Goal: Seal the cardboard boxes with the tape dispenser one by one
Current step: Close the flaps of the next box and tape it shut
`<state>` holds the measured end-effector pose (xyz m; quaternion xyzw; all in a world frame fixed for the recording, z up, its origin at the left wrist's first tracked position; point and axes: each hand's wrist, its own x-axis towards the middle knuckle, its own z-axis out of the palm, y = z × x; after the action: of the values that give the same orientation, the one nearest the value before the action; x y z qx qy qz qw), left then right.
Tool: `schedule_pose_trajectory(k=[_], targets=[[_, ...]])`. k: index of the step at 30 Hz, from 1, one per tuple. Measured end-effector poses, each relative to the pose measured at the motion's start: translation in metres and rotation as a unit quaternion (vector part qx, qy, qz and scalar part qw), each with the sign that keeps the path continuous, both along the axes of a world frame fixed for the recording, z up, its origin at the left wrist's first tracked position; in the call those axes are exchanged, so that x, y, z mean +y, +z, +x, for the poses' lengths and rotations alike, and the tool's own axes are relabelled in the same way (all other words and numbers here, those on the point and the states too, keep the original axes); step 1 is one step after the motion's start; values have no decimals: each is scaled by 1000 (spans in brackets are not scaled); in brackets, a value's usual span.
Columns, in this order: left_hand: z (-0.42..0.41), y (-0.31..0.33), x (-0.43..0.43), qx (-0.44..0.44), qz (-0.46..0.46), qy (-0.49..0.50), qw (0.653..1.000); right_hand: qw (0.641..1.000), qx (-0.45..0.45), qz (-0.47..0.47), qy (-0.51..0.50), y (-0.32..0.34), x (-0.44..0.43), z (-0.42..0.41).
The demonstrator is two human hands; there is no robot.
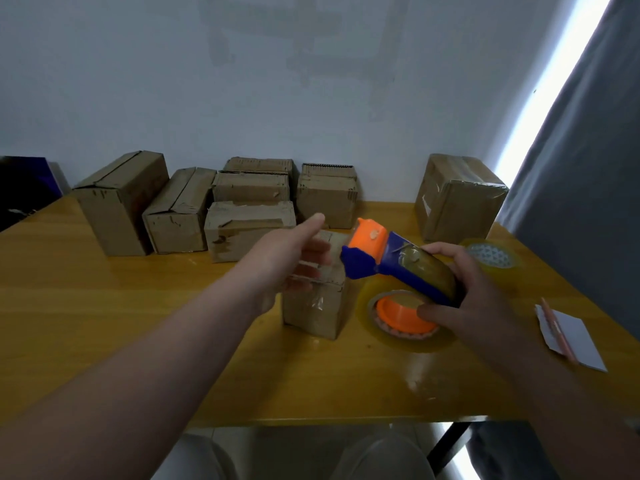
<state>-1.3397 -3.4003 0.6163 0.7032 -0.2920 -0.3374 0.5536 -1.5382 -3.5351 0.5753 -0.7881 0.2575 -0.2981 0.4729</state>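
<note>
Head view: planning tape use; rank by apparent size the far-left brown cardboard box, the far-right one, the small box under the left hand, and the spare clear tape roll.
1. Far-left brown cardboard box and far-right cardboard box: alike, unranked.
2. Small cardboard box, though nearer.
3. Spare clear tape roll.

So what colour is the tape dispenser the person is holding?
The tape dispenser is dark blue with an orange head and hub; the head view shows it.
</note>
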Motion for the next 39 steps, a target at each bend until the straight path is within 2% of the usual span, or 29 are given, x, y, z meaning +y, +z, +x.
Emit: schedule_pose_trajectory(k=[1,3,11,18,26,29,39], targets=[[1,2,2,49,2,-8,999,1000,-1,-9,7,0,2,0],[0,3,5,83,4,-34,996,1000,-6,-21,20,1,6,2],[6,-7,9,110,-5,-39,993,997,4,-58,49,7,10,3],[23,-10,13,11,4,22,1000,982,116,-113,94,32,5,-5],[55,-35,26,-9,-6,161,987,962,225,-138,66,37,-18,-34],[53,-47,23,-19,-9,170,985,959,227,-158,55,32,-22,-33],[57,-64,16,-17,-14,197,980,967,209,-130,64,24,-29,-26]])
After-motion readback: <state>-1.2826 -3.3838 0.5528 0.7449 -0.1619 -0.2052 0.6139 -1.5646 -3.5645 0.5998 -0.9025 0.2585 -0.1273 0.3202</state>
